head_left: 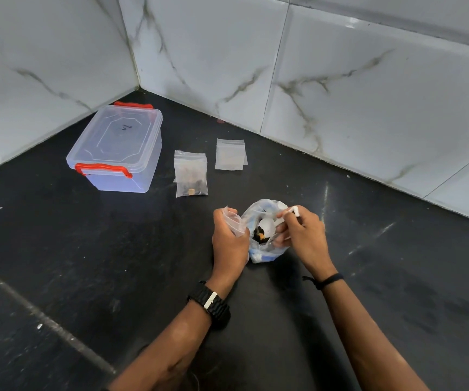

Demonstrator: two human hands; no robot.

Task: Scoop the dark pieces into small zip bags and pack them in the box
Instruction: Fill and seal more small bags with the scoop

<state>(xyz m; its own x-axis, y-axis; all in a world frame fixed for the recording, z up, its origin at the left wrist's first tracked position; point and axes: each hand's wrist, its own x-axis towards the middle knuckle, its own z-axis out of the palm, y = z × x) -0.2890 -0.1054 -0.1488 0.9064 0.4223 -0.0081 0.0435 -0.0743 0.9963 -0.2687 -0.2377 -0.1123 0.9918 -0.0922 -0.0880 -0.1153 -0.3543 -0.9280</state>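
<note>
My left hand point(229, 239) grips a small clear zip bag point(234, 220) just left of a larger plastic bag point(264, 252) that lies open on the black counter. My right hand point(302, 232) pinches the handle of a white plastic spoon point(268, 224), and its bowl reaches into the larger bag. Dark pieces point(260, 234) with a bit of orange show under the spoon. A filled zip bag point(191, 174) with dark pieces lies flat farther back. Empty zip bags point(230, 155) lie to its right. The clear box point(117, 149) with red latches stands at the back left, lid on.
White marble-look tiled walls point(340, 88) meet in a corner behind the box. The black counter point(86, 249) runs toward me, with a seam point(44, 320) crossing its near left part.
</note>
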